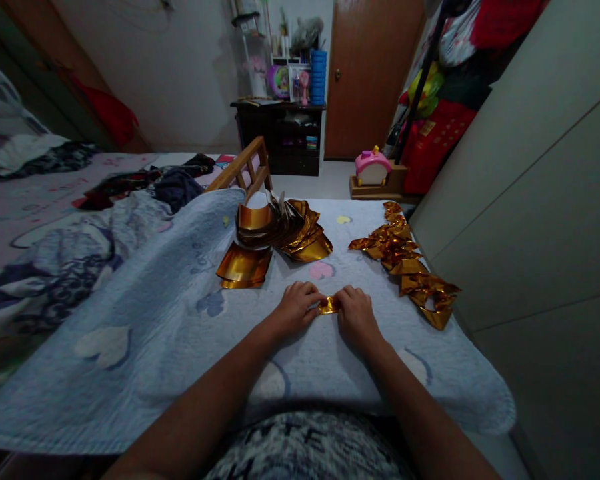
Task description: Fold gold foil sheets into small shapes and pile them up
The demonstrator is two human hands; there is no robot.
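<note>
Between my two hands, low over the blue cloth (230, 353), is a small folded piece of gold foil paper (329, 305). My left hand (298, 308) pinches its left end, and my right hand (355, 312) grips the right end. Ahead and to the left lies a fanned stack of gold foil sheets (245, 263), some curled with dark undersides. A row of folded gold foil pieces (405, 257) stretches along the cloth's right side. Parts of the small foil piece are covered by my fingers.
A wooden rail (240, 167) stands beyond the cloth, beside a bed with rumpled clothes (125, 220). Farther back are a dark cabinet (280, 140), a wooden door (367, 80) and a pink toy (373, 167). A pale panel (545, 200) rises close on the right.
</note>
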